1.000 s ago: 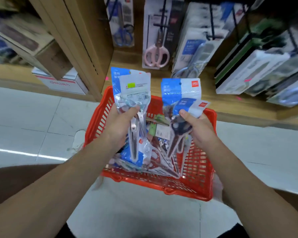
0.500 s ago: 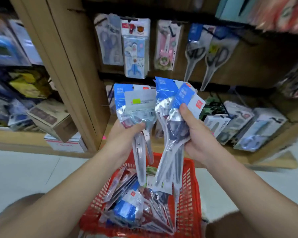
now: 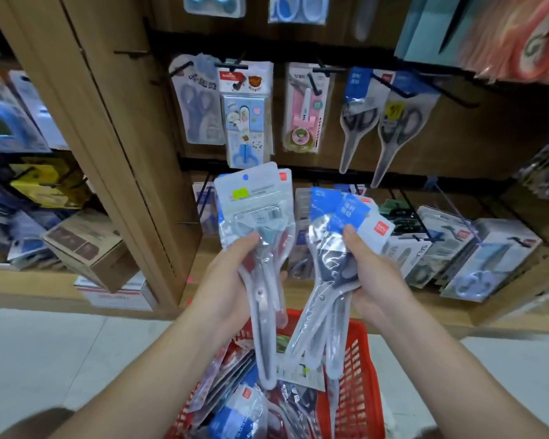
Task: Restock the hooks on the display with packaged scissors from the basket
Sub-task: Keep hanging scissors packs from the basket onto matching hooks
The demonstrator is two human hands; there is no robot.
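Your left hand (image 3: 227,280) grips one scissors pack (image 3: 257,236), tips down; your right hand (image 3: 374,280) grips a bunch of packs (image 3: 333,267), tips down-left, over the red basket (image 3: 358,391).

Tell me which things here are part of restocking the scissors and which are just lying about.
Part of the job: left hand gripping green-stickered scissor packs; right hand gripping blue-carded scissor packs; red basket; display hooks.
Lying about: cardboard box; white carton beneath it; boxed goods, lower right.
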